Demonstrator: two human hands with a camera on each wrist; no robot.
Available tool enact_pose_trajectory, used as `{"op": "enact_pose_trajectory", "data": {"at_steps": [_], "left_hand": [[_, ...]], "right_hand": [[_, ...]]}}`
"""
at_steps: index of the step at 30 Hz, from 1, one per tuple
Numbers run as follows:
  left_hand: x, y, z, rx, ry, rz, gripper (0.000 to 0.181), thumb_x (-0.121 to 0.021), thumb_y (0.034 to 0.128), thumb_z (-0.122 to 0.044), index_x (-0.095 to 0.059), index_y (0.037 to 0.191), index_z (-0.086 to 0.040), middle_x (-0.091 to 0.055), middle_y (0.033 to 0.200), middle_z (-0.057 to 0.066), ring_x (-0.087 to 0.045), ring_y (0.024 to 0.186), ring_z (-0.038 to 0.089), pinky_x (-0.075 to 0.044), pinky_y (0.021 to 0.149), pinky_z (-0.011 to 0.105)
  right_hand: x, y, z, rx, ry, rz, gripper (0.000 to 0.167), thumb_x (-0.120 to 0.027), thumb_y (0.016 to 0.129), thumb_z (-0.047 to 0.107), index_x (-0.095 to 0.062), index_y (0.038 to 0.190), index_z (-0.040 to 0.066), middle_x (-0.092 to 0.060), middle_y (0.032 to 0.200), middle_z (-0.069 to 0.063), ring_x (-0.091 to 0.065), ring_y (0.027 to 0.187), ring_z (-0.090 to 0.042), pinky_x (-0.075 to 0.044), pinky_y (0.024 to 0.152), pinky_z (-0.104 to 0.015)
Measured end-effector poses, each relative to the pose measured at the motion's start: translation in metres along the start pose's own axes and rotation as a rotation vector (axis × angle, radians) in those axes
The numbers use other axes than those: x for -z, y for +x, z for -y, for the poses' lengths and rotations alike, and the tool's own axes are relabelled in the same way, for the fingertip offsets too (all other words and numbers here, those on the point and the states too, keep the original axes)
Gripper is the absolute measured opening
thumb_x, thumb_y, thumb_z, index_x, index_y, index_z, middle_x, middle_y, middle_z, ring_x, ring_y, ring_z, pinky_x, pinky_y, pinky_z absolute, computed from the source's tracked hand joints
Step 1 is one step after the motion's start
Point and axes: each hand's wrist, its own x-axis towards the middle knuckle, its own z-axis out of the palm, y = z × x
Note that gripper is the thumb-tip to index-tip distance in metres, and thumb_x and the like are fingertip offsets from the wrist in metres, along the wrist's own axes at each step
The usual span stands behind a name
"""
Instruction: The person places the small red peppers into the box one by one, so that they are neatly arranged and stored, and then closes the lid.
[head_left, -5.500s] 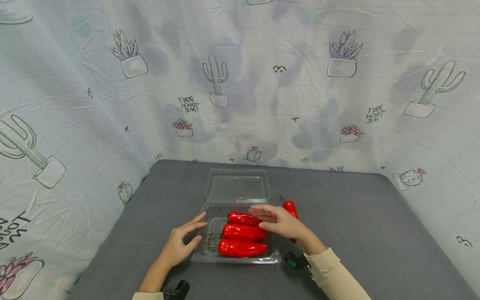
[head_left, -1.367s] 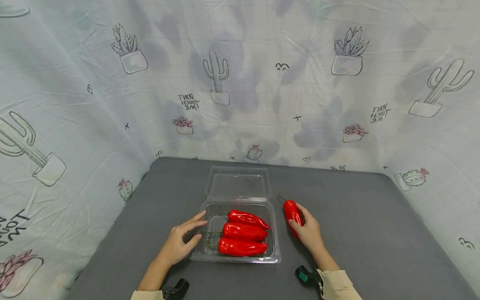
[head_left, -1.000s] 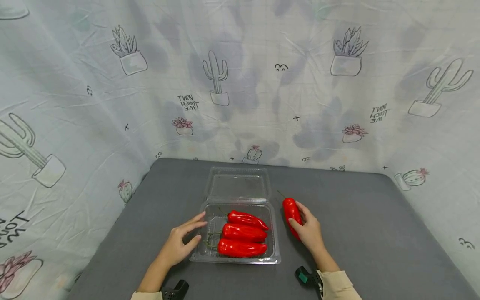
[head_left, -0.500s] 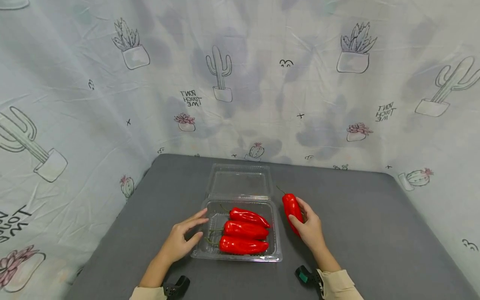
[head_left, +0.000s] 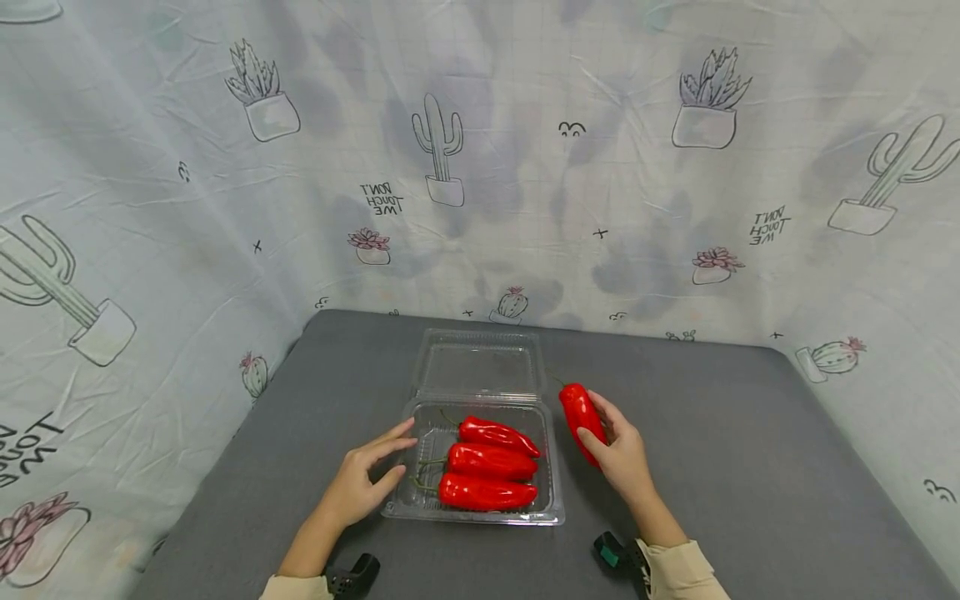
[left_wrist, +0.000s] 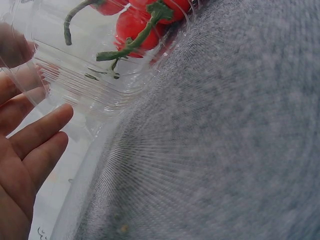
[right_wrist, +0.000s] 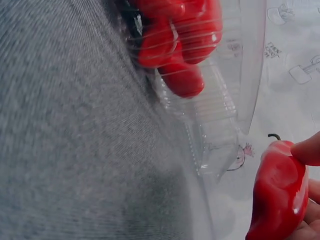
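Observation:
A clear plastic clamshell box [head_left: 480, 518] lies unfolded on the table, with three red peppers [head_left: 487, 492] side by side in its base. Their green stems [left_wrist: 135, 42] point toward my left hand [head_left: 358, 483], whose fingers are spread and rest at the box's left edge. To the right of the box, my right hand [head_left: 622, 450] grips another red pepper [head_left: 579, 408] between thumb and fingers. The right wrist view shows this pepper [right_wrist: 280, 195] held apart from the box, its stem end upward.
The box's transparent lid [head_left: 480, 362] lies folded back behind the base. A grey cloth covers the table [head_left: 742, 467]. Pale curtains [head_left: 495, 167] printed with cacti stand behind it and at both sides.
Earlier my right hand was over the peppers in the box; it then moved right and took hold of the pepper beside it. That pepper has since shifted slightly up and left. The left hand stays put.

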Motion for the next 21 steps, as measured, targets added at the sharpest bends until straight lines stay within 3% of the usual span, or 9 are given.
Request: {"op": "enact_pose_trajectory", "data": {"at_steps": [4, 9, 16, 21], "left_hand": [[0.000, 0.000, 0.000, -0.007, -0.003, 0.000, 0.036, -0.068, 0.0778, 0.008, -0.066, 0.113, 0.000, -0.056, 0.128, 0.027, -0.057, 0.113, 0.042, -0.051, 0.091, 0.030], [0.000, 0.000, 0.000, -0.016, 0.000, -0.002, 0.036, -0.067, 0.0778, 0.009, -0.066, 0.113, 0.000, -0.056, 0.128, 0.028, -0.058, 0.113, 0.042, -0.051, 0.091, 0.030], [0.000, -0.001, -0.001, -0.001, -0.002, 0.001, 0.035, -0.067, 0.0784, 0.008, -0.066, 0.112, 0.000, -0.056, 0.129, 0.025, -0.057, 0.114, 0.042, -0.052, 0.089, 0.036], [0.000, 0.000, 0.000, -0.017, 0.000, -0.010, 0.036, -0.067, 0.0777, 0.009, -0.066, 0.112, 0.000, -0.057, 0.129, 0.026, -0.057, 0.113, 0.042, -0.052, 0.090, 0.033]], "right_hand": [[-0.002, 0.001, 0.003, 0.027, -0.010, 0.035, 0.053, -0.069, 0.083, 0.001, -0.051, 0.133, -0.002, -0.057, 0.129, -0.023, -0.057, 0.105, -0.007, -0.044, 0.083, -0.007], [-0.004, 0.003, 0.012, 0.045, -0.017, 0.079, 0.051, -0.067, 0.083, -0.003, -0.052, 0.132, -0.003, -0.060, 0.123, -0.024, -0.060, 0.100, -0.017, -0.049, 0.079, -0.014], [-0.006, 0.001, 0.049, 0.040, -0.016, 0.143, 0.048, -0.063, 0.083, -0.008, -0.050, 0.129, -0.010, -0.060, 0.119, -0.027, -0.060, 0.099, -0.029, -0.051, 0.078, -0.019], [-0.007, 0.005, 0.054, 0.025, -0.024, 0.171, 0.048, -0.062, 0.084, -0.006, -0.049, 0.131, -0.009, -0.059, 0.120, -0.028, -0.059, 0.100, -0.035, -0.053, 0.077, -0.021]]}}
